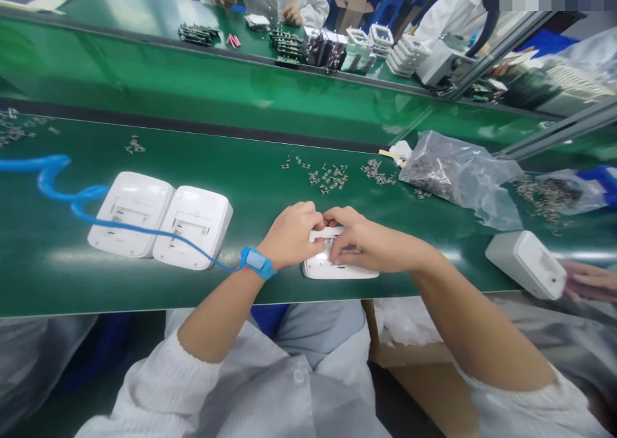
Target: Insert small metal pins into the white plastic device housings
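Observation:
A white plastic device housing (337, 271) lies on the green bench in front of me, its recessed side up. My left hand (295, 234) grips its left side, with the thumb over the upper left part. My right hand (361, 240) curls over the right side, its fingers bent and pressed down into the recess. Whatever is between those fingertips is hidden. A blue wrist strap (259, 262) with a coiled cord circles my left wrist. Beyond my hands are loose small metal clips (330, 178).
Two similar white housings (193, 227) sit at left, crossed by the blue cord (139, 229). At right lies a clear bag (448, 171) of small metal parts. A neighbour's hand (590, 280) touches another housing (527, 264). Circuit boards (286, 45) line the raised far bench, where another person sits.

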### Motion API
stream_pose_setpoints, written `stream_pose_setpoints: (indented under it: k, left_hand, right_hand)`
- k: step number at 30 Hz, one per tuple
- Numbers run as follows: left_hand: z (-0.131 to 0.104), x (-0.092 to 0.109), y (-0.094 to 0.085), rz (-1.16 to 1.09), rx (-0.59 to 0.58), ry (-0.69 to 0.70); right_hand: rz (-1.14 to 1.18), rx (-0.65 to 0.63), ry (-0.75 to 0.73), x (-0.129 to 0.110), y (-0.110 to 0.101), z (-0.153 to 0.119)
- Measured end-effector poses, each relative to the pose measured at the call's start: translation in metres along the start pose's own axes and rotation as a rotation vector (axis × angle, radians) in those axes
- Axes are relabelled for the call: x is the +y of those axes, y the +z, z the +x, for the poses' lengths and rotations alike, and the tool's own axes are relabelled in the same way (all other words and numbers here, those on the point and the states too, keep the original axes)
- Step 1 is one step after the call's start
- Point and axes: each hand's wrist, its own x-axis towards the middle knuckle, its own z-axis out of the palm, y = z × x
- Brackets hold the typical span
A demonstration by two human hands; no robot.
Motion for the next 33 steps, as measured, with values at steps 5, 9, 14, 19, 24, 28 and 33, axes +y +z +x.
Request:
stream_pose_setpoints:
  k: [5, 9, 14, 19, 24, 28, 33]
  left_hand:
    - [0.0001, -0.0013, 0.0012, 0.005, 0.012, 0.012]
    - [0.0010, -0.0019, 0.0016, 0.002, 0.003, 0.003]
    - [0.0015, -0.0014, 0.0009, -0.011, 0.010, 0.003]
    - [0.0008, -0.0010, 0.0001, -0.022, 0.012, -0.005]
    - [0.0011, -0.0008, 0.0002, -0.014, 0.012, -0.002]
    - [0.0012, 0.0000, 0.0009, -0.023, 0.020, -0.011]
    - [0.0006, -0.0004, 0.0010, -0.019, 0.021, -0.005]
  right_hand:
    - [0.010, -0.020, 0.005, 0.0022, -0.0025, 0.0002]
    - [0.009, -0.017, 0.003, 0.0027, -0.0023, 0.0007]
    - [-0.011, -0.057, 0.002, 0.0000, -0.0057, 0.0021]
    - [-0.014, -0.079, 0.012, -0.0012, -0.0068, 0.0036]
    - [-0.009, -0.063, 0.002, 0.0010, -0.0049, 0.0032]
    - [-0.006, -0.056, 0.000, -0.0001, -0.0048, 0.0023]
    - [-0.009, -0.058, 0.007, -0.0040, -0.0063, 0.0008]
